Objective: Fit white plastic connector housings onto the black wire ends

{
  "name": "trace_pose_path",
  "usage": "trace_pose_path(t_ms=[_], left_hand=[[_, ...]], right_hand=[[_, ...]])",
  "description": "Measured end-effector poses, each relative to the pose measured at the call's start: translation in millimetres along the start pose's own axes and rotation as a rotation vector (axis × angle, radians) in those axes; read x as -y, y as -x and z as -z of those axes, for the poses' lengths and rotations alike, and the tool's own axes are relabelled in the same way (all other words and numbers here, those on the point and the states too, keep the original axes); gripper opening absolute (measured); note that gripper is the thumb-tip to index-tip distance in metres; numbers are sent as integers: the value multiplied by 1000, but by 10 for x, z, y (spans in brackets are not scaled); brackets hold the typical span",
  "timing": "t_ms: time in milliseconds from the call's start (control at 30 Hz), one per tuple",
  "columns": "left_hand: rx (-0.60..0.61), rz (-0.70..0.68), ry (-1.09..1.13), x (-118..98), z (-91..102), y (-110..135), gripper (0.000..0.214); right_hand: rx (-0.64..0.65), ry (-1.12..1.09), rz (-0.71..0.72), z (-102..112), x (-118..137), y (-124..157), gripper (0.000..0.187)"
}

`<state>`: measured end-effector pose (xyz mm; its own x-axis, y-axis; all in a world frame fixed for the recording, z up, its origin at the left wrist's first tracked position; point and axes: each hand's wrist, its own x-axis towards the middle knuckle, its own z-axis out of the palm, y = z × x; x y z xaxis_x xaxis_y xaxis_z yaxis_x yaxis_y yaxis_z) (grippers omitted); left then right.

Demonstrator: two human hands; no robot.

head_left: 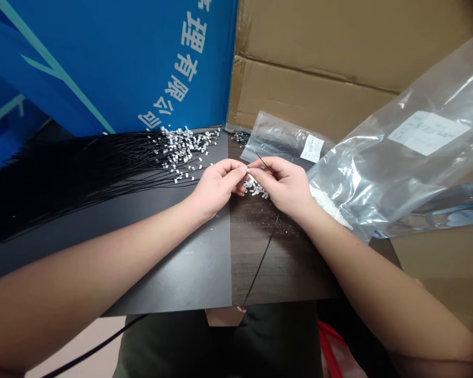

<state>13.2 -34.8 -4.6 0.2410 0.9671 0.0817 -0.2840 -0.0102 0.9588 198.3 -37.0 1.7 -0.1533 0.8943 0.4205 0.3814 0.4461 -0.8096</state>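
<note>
Two hands meet in the head view. Left hand point(216, 186) pinches a white piece point(248, 170), right hand point(286, 184) the black wire point(262, 257), above the counter point(205, 262). Judgement: grip near the wire tip and keep it straight.

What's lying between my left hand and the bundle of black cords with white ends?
Head view: a few loose white pieces on the black mat, otherwise bare, between the left hand and the bundle.
</note>
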Motion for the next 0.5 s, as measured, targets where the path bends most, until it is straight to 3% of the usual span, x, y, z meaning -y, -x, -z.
trace_pose_path(t_ms=[300, 500], left_hand=[[0, -26, -43, 27, 14, -5, 14], [-14, -4, -48, 8, -2, -7, 9]], right_hand=[[20, -56, 20, 14, 5, -29, 19], [57, -105, -58, 14, 18, -43, 31]])
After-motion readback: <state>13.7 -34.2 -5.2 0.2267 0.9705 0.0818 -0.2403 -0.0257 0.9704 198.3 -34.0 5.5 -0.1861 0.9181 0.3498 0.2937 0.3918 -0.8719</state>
